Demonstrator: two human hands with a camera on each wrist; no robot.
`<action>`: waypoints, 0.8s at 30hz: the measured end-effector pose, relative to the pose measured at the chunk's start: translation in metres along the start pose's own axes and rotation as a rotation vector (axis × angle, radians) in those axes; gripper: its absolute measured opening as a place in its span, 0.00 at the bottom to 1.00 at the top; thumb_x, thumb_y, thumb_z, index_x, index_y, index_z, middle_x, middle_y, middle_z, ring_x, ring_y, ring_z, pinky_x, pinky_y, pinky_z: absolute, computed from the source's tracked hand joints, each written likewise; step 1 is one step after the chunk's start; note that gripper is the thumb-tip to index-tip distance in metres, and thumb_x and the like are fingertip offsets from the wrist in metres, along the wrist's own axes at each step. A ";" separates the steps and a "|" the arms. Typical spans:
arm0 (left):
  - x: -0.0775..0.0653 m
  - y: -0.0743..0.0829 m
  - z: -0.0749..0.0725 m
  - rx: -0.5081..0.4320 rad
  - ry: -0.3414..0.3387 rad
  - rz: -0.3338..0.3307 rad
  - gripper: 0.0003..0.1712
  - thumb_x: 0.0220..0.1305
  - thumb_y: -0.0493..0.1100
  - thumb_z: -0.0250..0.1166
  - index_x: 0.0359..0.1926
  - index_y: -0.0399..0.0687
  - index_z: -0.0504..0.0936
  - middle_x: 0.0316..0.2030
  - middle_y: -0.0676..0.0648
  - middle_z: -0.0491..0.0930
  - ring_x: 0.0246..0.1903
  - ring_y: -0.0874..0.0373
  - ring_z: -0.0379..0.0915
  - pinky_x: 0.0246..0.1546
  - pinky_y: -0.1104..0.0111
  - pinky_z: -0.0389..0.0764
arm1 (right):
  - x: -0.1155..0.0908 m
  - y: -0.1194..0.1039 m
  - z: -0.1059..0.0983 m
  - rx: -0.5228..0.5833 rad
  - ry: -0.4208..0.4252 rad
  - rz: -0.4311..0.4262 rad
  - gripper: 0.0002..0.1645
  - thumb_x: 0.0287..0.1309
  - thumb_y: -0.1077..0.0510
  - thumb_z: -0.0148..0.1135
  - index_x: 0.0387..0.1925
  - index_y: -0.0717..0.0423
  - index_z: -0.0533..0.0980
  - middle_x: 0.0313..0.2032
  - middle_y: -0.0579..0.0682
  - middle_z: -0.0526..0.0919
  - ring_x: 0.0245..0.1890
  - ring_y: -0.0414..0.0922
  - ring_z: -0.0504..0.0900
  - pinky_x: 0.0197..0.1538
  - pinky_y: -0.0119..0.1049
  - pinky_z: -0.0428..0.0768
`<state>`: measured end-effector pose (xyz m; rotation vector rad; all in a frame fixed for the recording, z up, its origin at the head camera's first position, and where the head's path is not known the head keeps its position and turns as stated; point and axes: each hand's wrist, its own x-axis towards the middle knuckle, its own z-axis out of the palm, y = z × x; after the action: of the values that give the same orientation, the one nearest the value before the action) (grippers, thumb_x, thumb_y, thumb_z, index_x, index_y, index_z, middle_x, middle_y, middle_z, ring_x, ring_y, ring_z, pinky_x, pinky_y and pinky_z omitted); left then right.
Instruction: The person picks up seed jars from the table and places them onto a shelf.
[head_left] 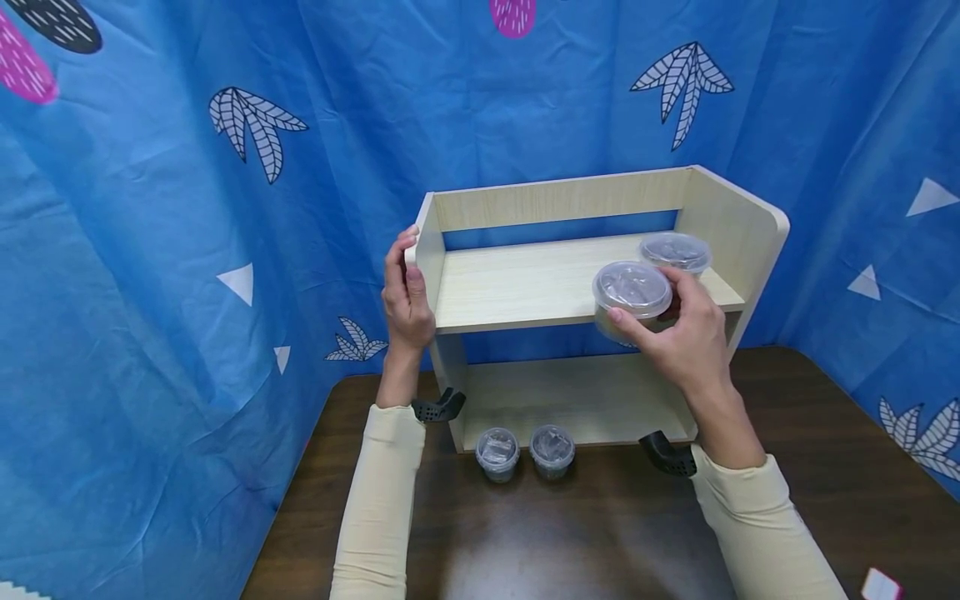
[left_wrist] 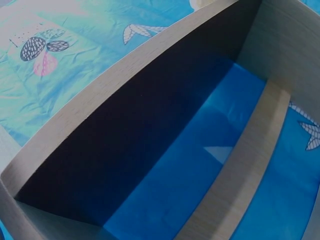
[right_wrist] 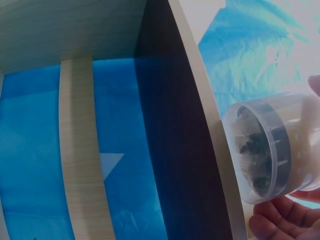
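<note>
Right hand (head_left: 686, 333): here it is, thumb and fingers curled round a clear, round plastic tub with a clear lid (head_left: 632, 287), parted just as wide as its body.
Held tub: out ahead and left of the palm, lid up, axis roughly upright, at the front edge of the pale wood-grained upper board (head_left: 517, 283); that edge looks decisive.
Second clear lidded tub (head_left: 675, 248): on that board, just behind and to the right.
Left hand (head_left: 408, 304): well apart, fingers along the pale left side panel (head_left: 429, 250), no tub.
Hidden: the second tub's base; tub-to-edge contact, can't tell; left wrist view, no fingers.
</note>
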<state>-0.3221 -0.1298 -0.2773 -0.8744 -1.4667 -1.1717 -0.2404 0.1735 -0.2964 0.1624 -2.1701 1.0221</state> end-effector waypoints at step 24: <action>0.001 0.001 0.000 -0.011 0.001 0.000 0.18 0.66 0.21 0.43 0.56 0.17 0.62 0.58 0.21 0.67 0.57 0.27 0.67 0.61 0.57 0.70 | 0.012 -0.007 0.007 -0.017 -0.121 -0.001 0.47 0.53 0.43 0.71 0.67 0.63 0.65 0.58 0.66 0.74 0.50 0.60 0.76 0.53 0.60 0.76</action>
<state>-0.3214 -0.1299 -0.2764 -0.8805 -1.4611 -1.1811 -0.2508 0.1656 -0.2871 0.2227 -2.2866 1.0164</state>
